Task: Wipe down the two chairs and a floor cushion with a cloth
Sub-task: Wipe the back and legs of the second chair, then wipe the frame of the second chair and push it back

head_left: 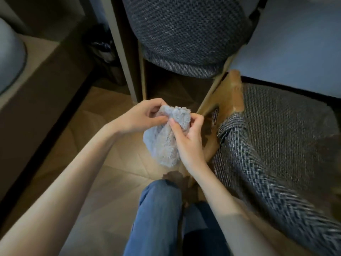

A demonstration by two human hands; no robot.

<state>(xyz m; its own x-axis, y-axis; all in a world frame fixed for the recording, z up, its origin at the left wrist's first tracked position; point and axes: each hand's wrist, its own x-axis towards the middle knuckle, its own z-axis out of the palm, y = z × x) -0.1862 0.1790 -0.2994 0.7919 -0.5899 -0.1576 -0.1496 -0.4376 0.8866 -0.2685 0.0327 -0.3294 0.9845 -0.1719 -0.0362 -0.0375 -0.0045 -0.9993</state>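
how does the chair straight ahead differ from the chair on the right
The chair ahead has a coarse dark blue weave; the right chair has a finer, greyer seat weave. The chair ahead shows a rounded padded seat edge; the right chair shows a herringbone rail along its near side. The right chair sits closer to the cloth than the chair ahead. Both have wooden frames and woven fabric.

far chair (pixel 184 34) above the cloth (pixel 160 146): top cut by frame edge. near chair (pixel 276 122) right of cloth: cut off at right, padded rail (pixel 258 174) blurred. dark bundle (pixel 103 47) upper-left of cloth: too dim to identify.
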